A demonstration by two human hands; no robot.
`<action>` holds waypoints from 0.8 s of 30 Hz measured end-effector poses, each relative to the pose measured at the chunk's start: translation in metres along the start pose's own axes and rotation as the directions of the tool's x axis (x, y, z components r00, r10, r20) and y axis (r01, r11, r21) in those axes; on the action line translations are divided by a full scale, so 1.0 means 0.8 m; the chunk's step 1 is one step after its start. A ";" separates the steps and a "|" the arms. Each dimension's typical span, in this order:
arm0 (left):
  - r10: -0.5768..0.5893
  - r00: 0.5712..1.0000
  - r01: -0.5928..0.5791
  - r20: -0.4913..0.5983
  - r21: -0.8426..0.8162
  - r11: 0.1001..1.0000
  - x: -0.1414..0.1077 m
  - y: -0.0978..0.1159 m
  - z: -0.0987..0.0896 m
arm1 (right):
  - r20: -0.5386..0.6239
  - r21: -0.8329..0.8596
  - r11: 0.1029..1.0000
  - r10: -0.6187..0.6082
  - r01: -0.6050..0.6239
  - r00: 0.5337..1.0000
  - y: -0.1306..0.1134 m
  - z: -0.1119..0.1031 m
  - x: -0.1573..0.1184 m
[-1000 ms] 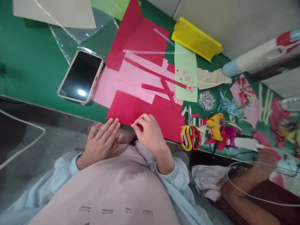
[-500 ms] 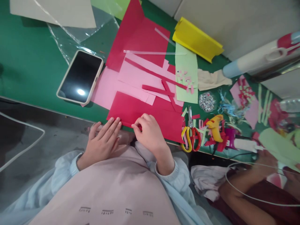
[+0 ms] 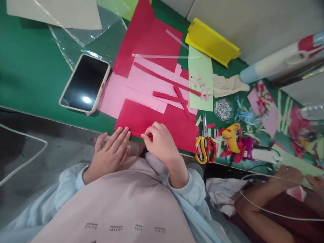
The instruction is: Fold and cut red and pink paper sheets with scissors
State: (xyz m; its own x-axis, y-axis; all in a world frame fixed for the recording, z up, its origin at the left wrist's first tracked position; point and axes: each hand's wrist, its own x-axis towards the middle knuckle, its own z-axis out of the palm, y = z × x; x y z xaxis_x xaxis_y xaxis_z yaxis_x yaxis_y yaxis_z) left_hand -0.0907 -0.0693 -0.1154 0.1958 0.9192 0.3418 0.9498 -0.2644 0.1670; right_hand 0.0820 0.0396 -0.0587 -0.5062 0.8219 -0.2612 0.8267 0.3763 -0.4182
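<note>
A red sheet of paper [image 3: 174, 130] lies at the table's front edge, with a narrow folded strip along its near side. My left hand [image 3: 109, 152] rests on the left end of that fold, its fingers stretched out. Beside it my right hand [image 3: 162, 143] pinches the folded edge between thumb and curled fingers. Just right of the sheet are scissors [image 3: 207, 147] with one yellow and one red handle. Behind it, pink paper [image 3: 141, 80] carries several red paper strips [image 3: 167, 97], two of them crossing.
A phone [image 3: 86, 82] lies on the left of the green table [image 3: 25, 77]. To the right are a yellow glue gun [image 3: 233, 137], a tub of googly eyes [image 3: 223, 109] and paper scraps. A yellow tray-like piece [image 3: 212, 41] stands behind. Another person's hand [image 3: 288, 175] works at far right.
My hands have stayed almost still on the folded edge. At the far right, the other person's hands and the light green paper have shifted lower and flatter.
</note>
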 end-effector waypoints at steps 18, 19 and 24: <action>-0.020 1.000 0.019 0.020 0.050 0.999 0.004 0.004 -0.007 | 0.003 0.019 1.000 0.016 -0.016 1.000 0.002 -0.001 0.000; -0.026 0.999 0.024 0.033 0.049 0.999 0.004 0.005 -0.007 | 0.009 0.018 1.000 0.026 -0.026 1.000 0.003 -0.002 0.000; -0.059 0.994 0.054 0.095 0.049 0.997 0.003 0.007 -0.008 | 0.036 0.014 0.996 0.084 -0.085 0.996 0.008 -0.007 -0.004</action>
State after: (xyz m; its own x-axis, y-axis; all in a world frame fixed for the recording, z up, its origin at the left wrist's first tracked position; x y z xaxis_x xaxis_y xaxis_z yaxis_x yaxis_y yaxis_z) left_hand -0.0863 -0.0706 -0.1079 0.1622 0.9567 0.2416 0.9699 -0.1996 0.1396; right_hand 0.0901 0.0414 -0.0554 -0.4434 0.8346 -0.3268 0.8632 0.2996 -0.4063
